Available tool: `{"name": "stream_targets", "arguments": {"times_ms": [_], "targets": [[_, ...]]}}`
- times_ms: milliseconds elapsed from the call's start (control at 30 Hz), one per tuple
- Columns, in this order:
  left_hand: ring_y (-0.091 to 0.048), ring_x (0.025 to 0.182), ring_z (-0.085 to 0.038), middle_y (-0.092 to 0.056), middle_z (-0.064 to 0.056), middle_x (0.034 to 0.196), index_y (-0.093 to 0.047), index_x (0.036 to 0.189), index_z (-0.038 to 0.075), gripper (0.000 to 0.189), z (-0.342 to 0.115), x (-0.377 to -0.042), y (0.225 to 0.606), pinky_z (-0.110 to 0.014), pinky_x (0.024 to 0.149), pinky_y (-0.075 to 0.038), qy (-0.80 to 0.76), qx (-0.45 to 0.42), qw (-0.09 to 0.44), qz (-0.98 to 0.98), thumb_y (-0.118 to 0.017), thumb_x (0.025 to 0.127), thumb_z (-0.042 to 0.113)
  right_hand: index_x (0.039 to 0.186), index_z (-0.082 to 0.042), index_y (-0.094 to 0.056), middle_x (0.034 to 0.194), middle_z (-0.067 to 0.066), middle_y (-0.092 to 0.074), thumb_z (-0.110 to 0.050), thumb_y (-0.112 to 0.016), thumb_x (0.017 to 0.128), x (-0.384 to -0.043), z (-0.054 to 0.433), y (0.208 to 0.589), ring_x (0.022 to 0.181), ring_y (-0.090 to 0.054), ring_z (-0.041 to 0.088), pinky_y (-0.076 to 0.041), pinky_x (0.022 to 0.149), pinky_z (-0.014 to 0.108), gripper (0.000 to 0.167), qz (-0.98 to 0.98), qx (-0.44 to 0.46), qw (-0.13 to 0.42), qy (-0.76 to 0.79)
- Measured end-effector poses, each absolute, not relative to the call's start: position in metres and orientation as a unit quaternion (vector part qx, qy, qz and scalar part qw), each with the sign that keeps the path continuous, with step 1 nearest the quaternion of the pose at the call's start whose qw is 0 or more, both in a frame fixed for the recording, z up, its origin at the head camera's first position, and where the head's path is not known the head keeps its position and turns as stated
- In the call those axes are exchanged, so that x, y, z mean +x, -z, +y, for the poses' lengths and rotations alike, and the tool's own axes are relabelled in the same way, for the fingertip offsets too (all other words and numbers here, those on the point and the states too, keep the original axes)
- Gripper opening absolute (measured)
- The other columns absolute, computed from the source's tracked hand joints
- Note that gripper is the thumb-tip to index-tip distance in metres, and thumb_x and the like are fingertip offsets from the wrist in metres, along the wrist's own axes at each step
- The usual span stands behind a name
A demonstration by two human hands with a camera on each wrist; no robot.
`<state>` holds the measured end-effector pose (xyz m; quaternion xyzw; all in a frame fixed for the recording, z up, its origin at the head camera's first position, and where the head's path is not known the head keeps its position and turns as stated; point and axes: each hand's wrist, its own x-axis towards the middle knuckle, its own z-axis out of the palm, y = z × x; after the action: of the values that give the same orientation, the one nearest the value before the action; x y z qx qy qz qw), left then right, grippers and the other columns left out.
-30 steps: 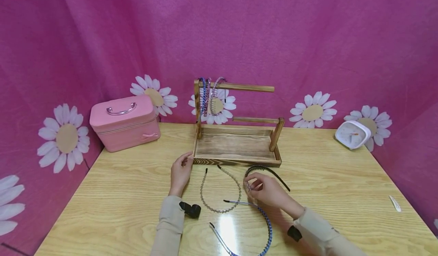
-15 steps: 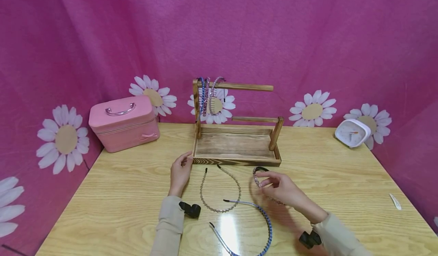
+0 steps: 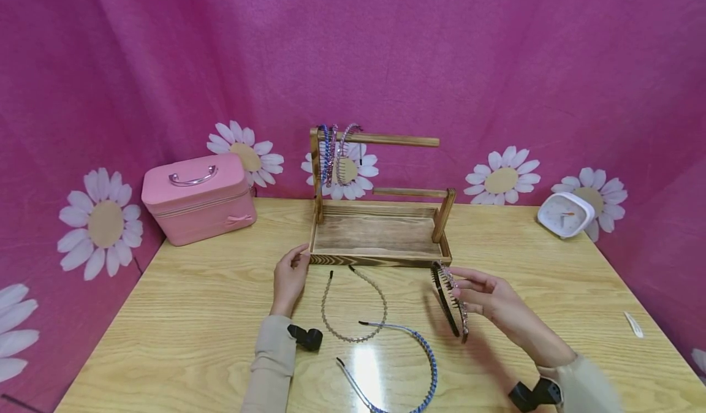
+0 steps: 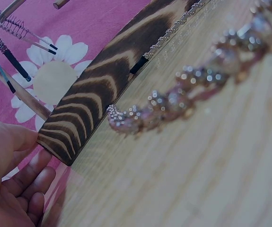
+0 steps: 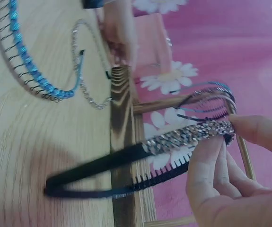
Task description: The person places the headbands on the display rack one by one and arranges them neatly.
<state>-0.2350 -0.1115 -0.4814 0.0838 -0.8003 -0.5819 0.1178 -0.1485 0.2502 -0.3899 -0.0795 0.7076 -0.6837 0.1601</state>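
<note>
Our right hand [image 3: 499, 299] pinches two headbands [image 3: 452, 303] together above the worktop [image 3: 193, 315]; our left hand [image 3: 290, 276], fingers relaxed, touches the rack [image 3: 380, 235] corner.

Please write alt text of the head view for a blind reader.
The right hand pinches a black rhinestone headband above a wooden table. The left hand touches a wooden rack; two headbands lie between.

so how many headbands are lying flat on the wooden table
2: a silver beaded headband lies in front of the wooden rack, and a blue wire-comb headband lies nearer the person. The right hand holds more, and others hang on the rack's top bar.
</note>
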Motion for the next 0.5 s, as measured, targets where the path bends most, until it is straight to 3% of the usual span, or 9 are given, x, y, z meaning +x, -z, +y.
{"name": "stream_targets", "arguments": {"times_ms": [67, 500], "targets": [[-0.059, 0.098, -0.027, -0.066, -0.019, 0.108, -0.068, 0.122, 0.005, 0.028, -0.111, -0.235, 0.481, -0.032, 0.083, -0.043, 0.582, 0.083, 0.118, -0.800, -0.055, 0.098, 0.013, 0.113, -0.033, -0.066, 0.101, -0.011, -0.067, -0.001, -0.054, 0.097, -0.149, 0.258, 0.391, 0.090, -0.063, 0.001, -0.053, 0.076, 0.018, 0.038, 0.670, -0.088, 0.167, 0.718], [-0.059, 0.094, -0.026, -0.066, -0.019, 0.105, -0.068, 0.121, 0.003, 0.028, -0.112, -0.235, 0.480, -0.031, 0.081, -0.043, 0.581, 0.076, 0.126, -0.800, -0.056, 0.098, 0.012, 0.124, -0.016, -0.065, 0.108, -0.001, -0.068, 0.005, -0.035, 0.101, -0.163, 0.292, 0.378, 0.097, -0.065, 0.008, -0.053, 0.085, 0.023, 0.043, 0.511, -0.156, 0.169, 0.828]]}}
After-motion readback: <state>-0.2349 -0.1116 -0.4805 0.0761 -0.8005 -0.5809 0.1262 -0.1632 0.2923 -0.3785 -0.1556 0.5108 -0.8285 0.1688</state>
